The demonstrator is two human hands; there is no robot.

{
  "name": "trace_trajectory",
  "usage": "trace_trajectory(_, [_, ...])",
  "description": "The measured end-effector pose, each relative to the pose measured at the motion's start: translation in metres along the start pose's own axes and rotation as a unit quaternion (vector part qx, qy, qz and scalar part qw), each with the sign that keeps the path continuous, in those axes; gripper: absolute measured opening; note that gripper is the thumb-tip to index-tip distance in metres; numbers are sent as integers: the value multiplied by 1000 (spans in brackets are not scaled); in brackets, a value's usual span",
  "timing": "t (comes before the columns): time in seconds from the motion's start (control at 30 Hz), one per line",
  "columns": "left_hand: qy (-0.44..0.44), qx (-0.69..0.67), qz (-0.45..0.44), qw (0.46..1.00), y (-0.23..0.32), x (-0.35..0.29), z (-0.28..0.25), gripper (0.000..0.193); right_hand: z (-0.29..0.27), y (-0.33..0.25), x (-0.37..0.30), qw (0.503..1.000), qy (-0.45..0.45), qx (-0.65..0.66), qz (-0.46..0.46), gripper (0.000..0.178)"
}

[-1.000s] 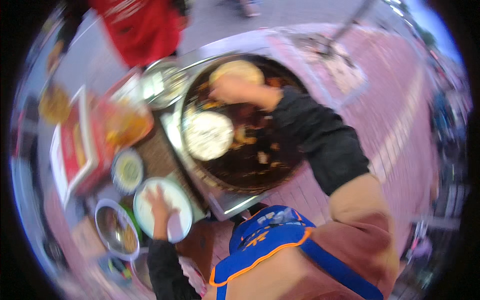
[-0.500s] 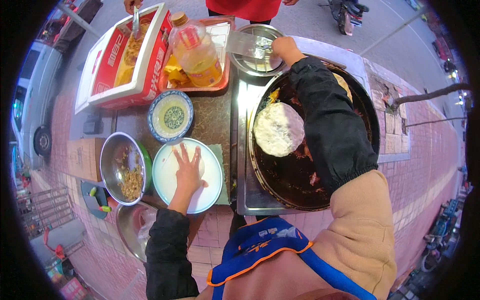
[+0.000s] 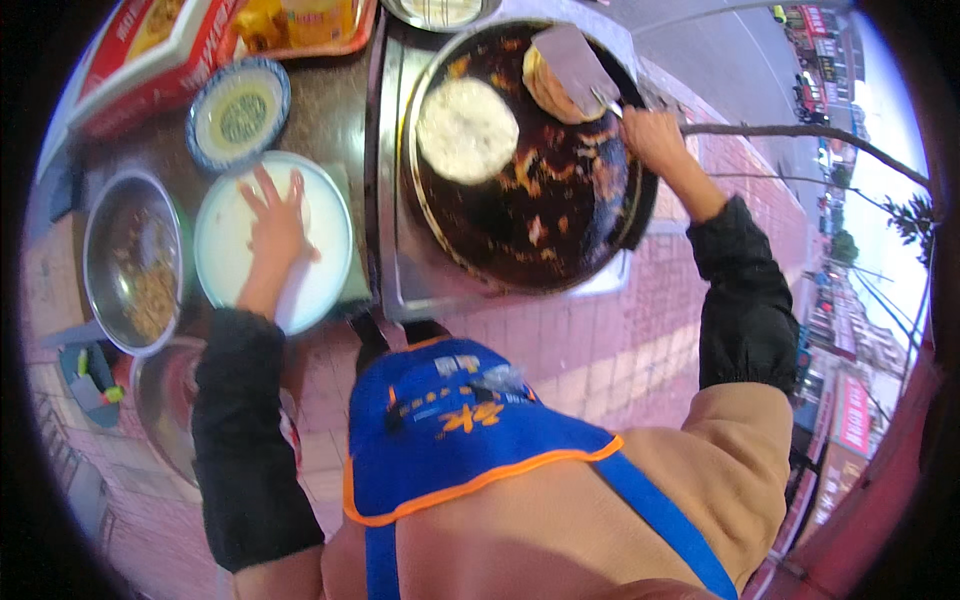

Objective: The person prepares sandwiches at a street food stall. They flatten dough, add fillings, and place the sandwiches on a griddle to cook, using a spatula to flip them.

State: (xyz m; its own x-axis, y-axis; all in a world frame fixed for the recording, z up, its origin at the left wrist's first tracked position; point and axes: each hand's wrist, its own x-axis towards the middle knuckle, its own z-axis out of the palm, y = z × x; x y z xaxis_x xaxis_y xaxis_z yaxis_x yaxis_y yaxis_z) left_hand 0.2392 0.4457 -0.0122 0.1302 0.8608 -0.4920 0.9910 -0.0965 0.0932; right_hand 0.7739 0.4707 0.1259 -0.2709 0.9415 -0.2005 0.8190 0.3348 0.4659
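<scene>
My left hand point(image 3: 277, 228) lies with fingers spread on a round white plate point(image 3: 222, 245); a pale patch, perhaps dough, shows under the fingers. Wrapped round a handle, my right hand point(image 3: 655, 142) grips a metal spatula point(image 3: 577, 66). Its broad blade rests over a browned flatbread point(image 3: 543, 88) at the far right of the dark round griddle pan point(image 3: 530, 245). A pale flatbread point(image 3: 467, 131) lies in the pan's left half. Browned scraps are scattered on the pan's surface.
Beyond the plate stands a blue-rimmed bowl point(image 3: 200, 135). A metal bowl point(image 3: 112, 235) of chopped filling sits left of it. A red-and-white box point(image 3: 190, 70), an orange tray point(image 3: 350, 40) and a round metal dish point(image 3: 485, 12) are at the far side. A thin branch point(image 3: 770, 131) juts in at right.
My right hand has carried the spatula from the round metal dish to the browned flatbread, nearer the pan's right edge. My left hand stays spread on the plate. The whole view has shifted.
</scene>
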Motion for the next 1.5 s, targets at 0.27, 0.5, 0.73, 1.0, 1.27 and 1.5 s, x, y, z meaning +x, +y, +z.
trace_trajectory(0.27, [-3, -8, -13, 1000, -2, -5, 1, 130, 47, -88, -134, 958, -286, -17, 14, 22])
trace_trajectory(0.5, [24, -29, -16, 999, -2, -8, 5, 127, 72, -62, -19, 932, -345, 44, -105, 37])
trace_trajectory(0.73, [18, -34, -36, 999, -1, -4, 8, 141, 67, -57, -12, 522, -283, 748, 296, 39])
trace_trajectory(1.0, [107, -12, -33, 994, -4, 8, 33, 140, 41, -17, -21, 411, -304, 816, 271, 36])
trace_trajectory(1.27, [51, 134, 64, 988, -5, -5, 9, 113, 2, 38, -8, 308, -317, 849, 288, 34])
trace_trajectory(1.5, [104, 95, 57, 988, 0, -16, 7, 114, -17, 56, -1, 285, -334, 864, 245, 32])
